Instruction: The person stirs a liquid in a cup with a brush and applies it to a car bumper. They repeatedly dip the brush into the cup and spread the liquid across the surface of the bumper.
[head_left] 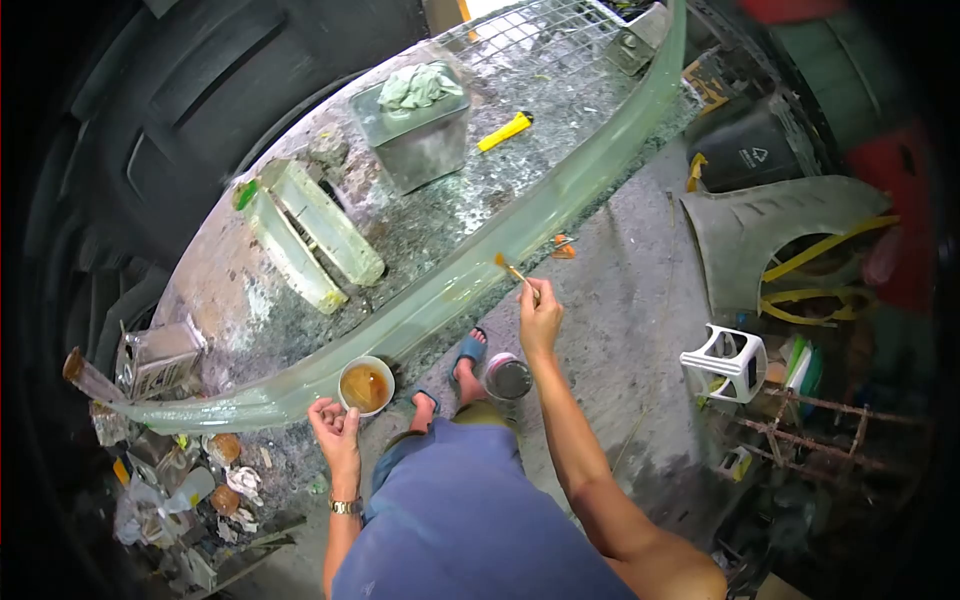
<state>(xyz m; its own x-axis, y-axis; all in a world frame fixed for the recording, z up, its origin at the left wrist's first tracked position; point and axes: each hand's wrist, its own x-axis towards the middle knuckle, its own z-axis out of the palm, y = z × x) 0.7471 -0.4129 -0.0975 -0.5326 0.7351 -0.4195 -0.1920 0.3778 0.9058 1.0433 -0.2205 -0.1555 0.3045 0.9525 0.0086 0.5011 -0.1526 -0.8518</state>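
A long, curved, translucent greenish piece lies along the near edge of the stained work table. My right hand grips a small brush by its handle, its amber-coloured bristles over the middle of the curved piece; whether they touch it I cannot tell. At the lower left, my left hand has its fingers at the side of a white cup holding amber liquid. Wet, shiny patches show on the curved piece between the cup and the brush.
On the table stand a plastic bin with a cloth, a yellow-handled tool, two long moulds and a metal can. A bucket is by my feet. A white stool and grey fender are right.
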